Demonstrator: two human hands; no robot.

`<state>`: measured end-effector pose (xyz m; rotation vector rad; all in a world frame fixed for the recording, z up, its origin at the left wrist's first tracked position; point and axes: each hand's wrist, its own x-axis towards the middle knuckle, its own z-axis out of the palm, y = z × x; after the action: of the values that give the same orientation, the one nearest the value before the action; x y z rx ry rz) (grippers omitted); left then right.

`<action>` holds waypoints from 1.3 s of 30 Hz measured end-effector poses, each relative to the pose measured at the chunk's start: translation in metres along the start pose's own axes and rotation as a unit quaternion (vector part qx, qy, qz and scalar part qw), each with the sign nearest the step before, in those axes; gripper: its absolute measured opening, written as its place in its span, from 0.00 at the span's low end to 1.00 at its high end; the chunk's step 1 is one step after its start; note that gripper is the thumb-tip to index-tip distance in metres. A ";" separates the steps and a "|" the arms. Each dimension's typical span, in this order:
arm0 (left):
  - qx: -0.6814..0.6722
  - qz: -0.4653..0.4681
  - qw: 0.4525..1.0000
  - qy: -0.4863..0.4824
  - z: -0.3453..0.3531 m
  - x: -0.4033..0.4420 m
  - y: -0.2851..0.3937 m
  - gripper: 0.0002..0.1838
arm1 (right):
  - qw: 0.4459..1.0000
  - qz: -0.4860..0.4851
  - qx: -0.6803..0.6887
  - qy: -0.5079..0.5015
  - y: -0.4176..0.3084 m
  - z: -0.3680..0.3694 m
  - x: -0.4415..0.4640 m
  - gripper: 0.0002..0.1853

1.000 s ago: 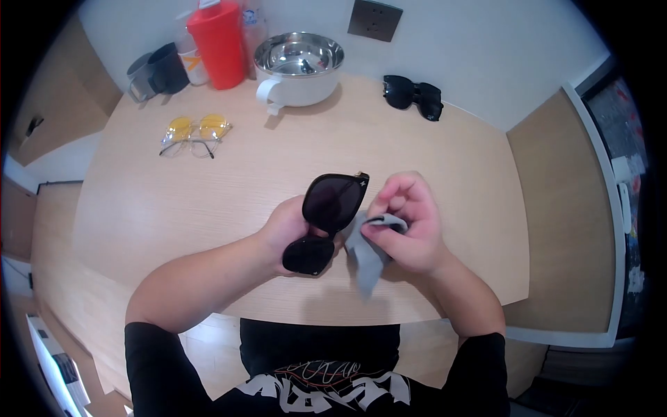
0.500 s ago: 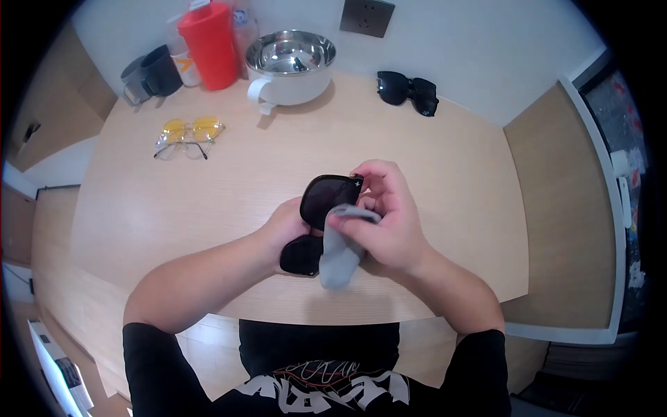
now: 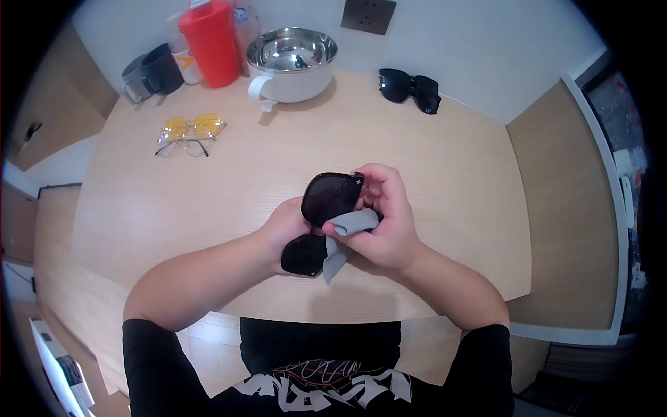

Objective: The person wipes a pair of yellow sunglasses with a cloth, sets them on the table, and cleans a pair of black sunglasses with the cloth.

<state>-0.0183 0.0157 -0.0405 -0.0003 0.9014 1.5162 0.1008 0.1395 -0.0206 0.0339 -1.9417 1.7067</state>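
These black sunglasses (image 3: 331, 197) should be light, stiff and scratchable, best held by frame or bridge; they're tilted between my hands. My left hand (image 3: 285, 224) is closed on them near the bridge, fingers mostly hidden; my right hand (image 3: 390, 226), half curled, pinches a grey cloth (image 3: 356, 222), probably soft, fingertips near the upper hinge

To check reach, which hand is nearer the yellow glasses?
Left: the left hand is on the near side of the yellow glasses, to their right; the right hand is also on the near side, but farther right.
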 end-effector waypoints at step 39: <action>0.073 -0.011 0.996 -0.047 0.004 -0.009 0.001 0.16 | 0.992 0.125 0.017 -0.022 -0.018 -0.007 -0.001 0.36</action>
<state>-0.0149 0.0105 -0.0325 0.1659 0.9325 1.4149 0.1107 0.1421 -0.0041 -0.1675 -2.0183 1.9131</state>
